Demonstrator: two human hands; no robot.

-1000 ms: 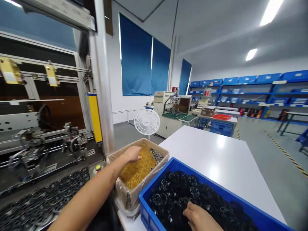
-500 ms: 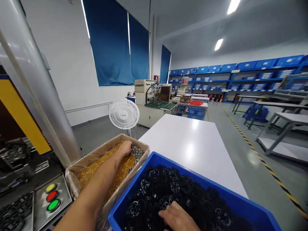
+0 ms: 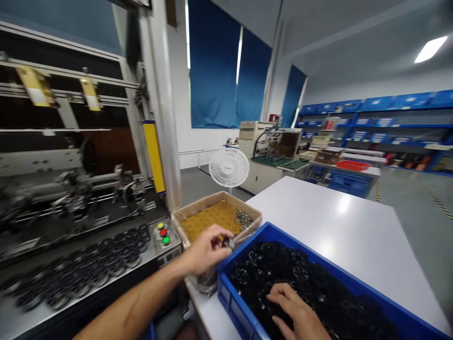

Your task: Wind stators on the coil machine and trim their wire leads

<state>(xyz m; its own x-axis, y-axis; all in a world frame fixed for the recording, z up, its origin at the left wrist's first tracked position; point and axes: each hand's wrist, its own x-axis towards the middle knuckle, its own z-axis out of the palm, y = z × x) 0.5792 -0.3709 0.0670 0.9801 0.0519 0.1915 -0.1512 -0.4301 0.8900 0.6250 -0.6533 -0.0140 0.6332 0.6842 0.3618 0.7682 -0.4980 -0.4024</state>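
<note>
My left hand [image 3: 208,250] is closed on a few small silver spoked wheels [image 3: 229,242], held between fingers and thumb above the near edge of the carton. That brown carton [image 3: 182,231], lined with clear plastic, has a yellow lattice layer [image 3: 208,219] with silver wheels [image 3: 244,219] at its right end. My right hand [image 3: 297,309] is inside the blue bin [image 3: 244,314], its fingers curled around a black wheel among the heaped black wheels [image 3: 272,264]. The dark pile blends with that wheel, so its outline is unclear.
On the left, a machine [image 3: 71,184] has rows of black wheels [image 3: 78,264] along its front ledge. Beside them is a button box [image 3: 164,236] with yellow, red and green buttons. A white table [image 3: 318,208] lies beyond the bin; a white fan [image 3: 229,167] stands behind the carton.
My left hand has come out of the carton with silver wheels, drawing back toward the bin. My view has swung left, bringing the machine into sight. The right hand is still in the bin.
</note>
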